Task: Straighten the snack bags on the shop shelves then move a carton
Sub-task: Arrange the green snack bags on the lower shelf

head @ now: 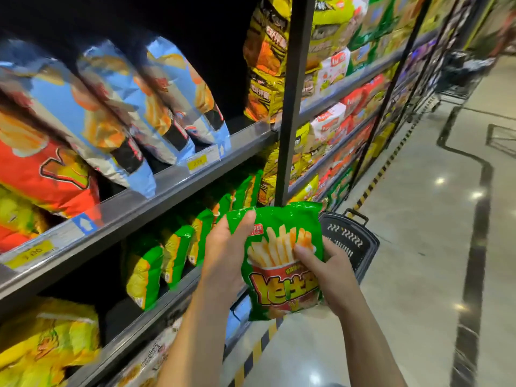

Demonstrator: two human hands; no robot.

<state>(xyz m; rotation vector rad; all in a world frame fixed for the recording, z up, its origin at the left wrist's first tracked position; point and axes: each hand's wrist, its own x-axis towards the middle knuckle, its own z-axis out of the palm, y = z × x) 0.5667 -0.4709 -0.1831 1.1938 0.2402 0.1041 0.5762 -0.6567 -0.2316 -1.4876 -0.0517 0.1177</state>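
Our two hands share one green snack bag point(280, 263), held in the air just off the shelf fronts. To the left the shelving closes us in. The grey front rail of the middle shelf point(156, 188) runs diagonally from near left to far right and carries a yellow price tag point(196, 163). A black upright post point(293, 107) stands right behind the bag's top edge. To the right the shiny floor point(418, 247) lies open down the aisle, and a yellow-and-black stripe point(374, 180) follows the foot of the shelves. A black basket point(351, 238) sits on the floor just beyond the bag, partly hidden by it.

The bag stands nearly upright with its printed chips facing us. It is just to the right of a row of matching green bags point(173, 247) standing edge-on on the lower shelf. Blue bags point(117, 107) lean to the left on the shelf above.

Our left hand point(226, 255) grips the bag's upper left corner, thumb on the front and fingers out of sight behind. Our right hand point(329, 272) holds the right edge lower down, its thumb pressed on the front and its fingers wrapped behind.
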